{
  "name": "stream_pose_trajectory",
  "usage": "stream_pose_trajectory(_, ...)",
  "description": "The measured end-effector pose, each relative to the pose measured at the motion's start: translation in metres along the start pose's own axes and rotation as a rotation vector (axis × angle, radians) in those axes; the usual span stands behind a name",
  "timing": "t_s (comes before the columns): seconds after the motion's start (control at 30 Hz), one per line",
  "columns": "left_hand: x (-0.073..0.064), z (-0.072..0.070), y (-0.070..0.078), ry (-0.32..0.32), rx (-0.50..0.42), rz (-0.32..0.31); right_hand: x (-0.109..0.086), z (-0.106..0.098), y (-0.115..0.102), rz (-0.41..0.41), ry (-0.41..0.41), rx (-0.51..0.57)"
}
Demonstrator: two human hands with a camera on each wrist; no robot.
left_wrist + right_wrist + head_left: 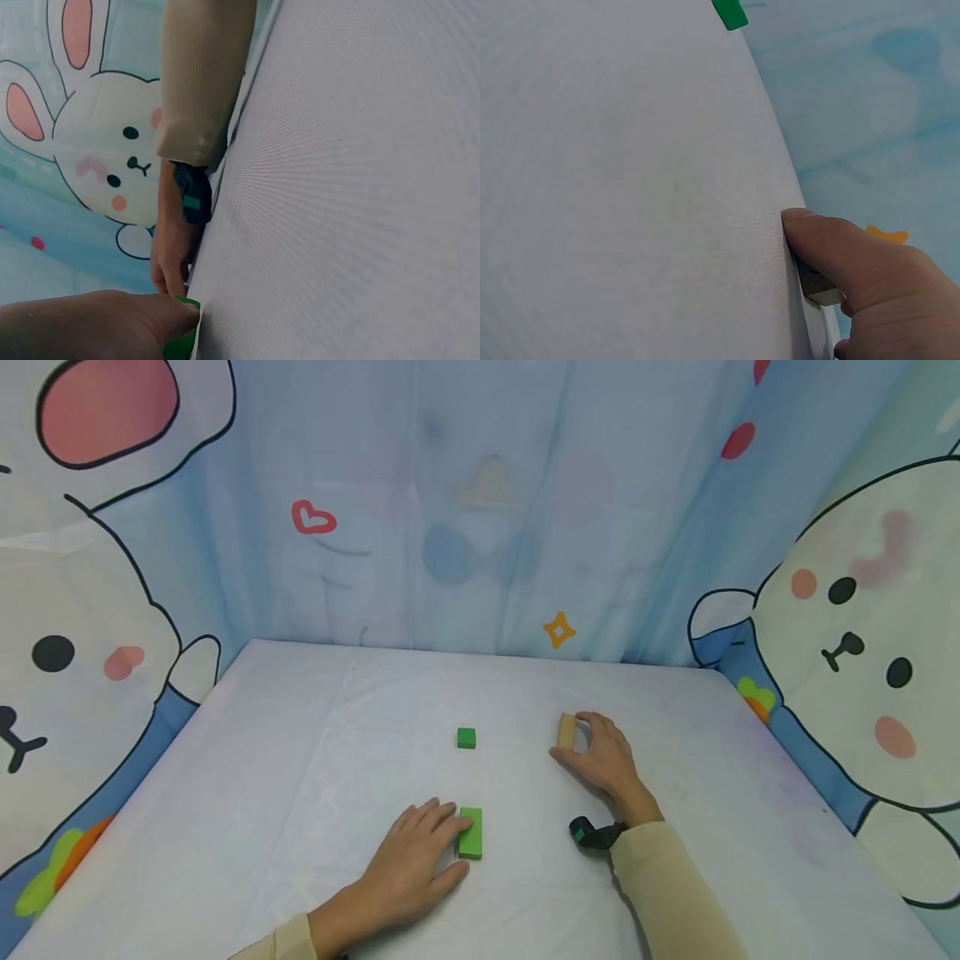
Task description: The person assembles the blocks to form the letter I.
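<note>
A pale wooden block (567, 732) stands toward the right on the white table. My right hand (606, 762) grips it, thumb at its near end and fingertips at its far end. In the right wrist view the thumb covers much of the wooden block (819, 288). My left hand (411, 862) lies at the left side of a bright green oblong block (471, 835). One finger overlaps the block's top, the others are stretched out, and the thumb is close to its near end. In the left wrist view the thumb partly hides the green block (180, 343).
A small green block (467, 738) sits at mid-table, beyond the oblong one and left of the wooden one. The white tablecloth (360, 735) ends at a blue patterned curtain (480, 510) behind. A black wrist device (596, 833) is strapped on the right wrist.
</note>
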State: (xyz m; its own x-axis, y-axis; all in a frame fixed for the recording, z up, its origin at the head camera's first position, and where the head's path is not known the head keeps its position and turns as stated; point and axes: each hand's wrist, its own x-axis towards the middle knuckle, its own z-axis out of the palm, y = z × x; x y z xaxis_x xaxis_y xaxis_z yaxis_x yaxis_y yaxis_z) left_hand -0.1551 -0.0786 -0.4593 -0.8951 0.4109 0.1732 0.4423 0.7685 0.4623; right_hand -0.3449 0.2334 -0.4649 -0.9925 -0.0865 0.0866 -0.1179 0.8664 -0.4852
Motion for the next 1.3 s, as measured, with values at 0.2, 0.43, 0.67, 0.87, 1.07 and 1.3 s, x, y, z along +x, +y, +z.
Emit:
stream_pose_trajectory(0.2,0.001,0.0,0.001,-0.006,0.001,-0.007,0.0,-0.002,-0.002,0.003,-0.022,0.003)
stream_pose_trajectory(0.43,0.001,-0.002,0.002,-0.007,0.005,-0.009,-0.001,-0.004,-0.002,0.006,-0.045,0.045)
stream_pose_trajectory(0.67,0.002,-0.002,0.002,-0.007,0.004,-0.006,-0.006,-0.007,-0.008,-0.024,-0.065,0.067)
stream_pose_trajectory(0.87,0.001,-0.001,0.001,-0.005,0.001,-0.009,-0.012,-0.006,-0.014,-0.035,-0.089,0.082)
stream_pose_trajectory(1.07,0.001,0.0,0.001,-0.002,0.005,-0.008,-0.017,-0.005,-0.019,-0.044,-0.079,0.09)
stream_pose_trajectory(1.3,0.0,0.0,0.003,0.01,0.003,-0.004,-0.024,-0.004,-0.026,-0.046,-0.075,0.086)
